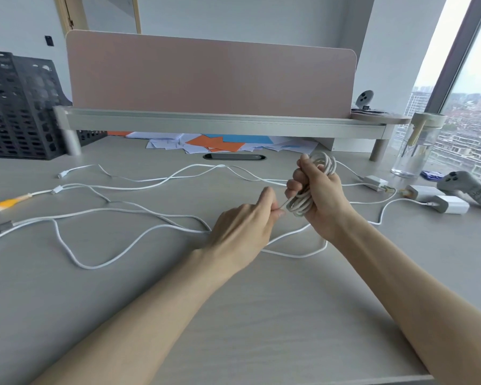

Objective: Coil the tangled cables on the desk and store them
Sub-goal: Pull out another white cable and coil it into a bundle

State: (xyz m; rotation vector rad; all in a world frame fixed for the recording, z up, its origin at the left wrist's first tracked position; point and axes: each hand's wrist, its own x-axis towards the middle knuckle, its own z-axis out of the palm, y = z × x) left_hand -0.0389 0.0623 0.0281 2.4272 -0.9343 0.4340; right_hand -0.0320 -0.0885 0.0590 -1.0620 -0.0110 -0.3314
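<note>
- While my right hand (321, 198) grips it at the centre of the frame, the coil (325, 163) shows as a tight bundle of white loops. The loops stick out above and below my curled fingers (293, 187).
- I hold the coil over the desk (261, 315).
- My left hand (242, 229) sits just left of the coil. Its thumb and fingertips pinch the cable end (286, 203), a short white strand that runs straight into the bundle's lower loops.
- Loose cables (139, 187), also white, sprawl and cross over the left and middle of the desk, and some pass behind my hands.
- White chargers (451, 205) lie at the right of the frame, well apart from my fingers.
</note>
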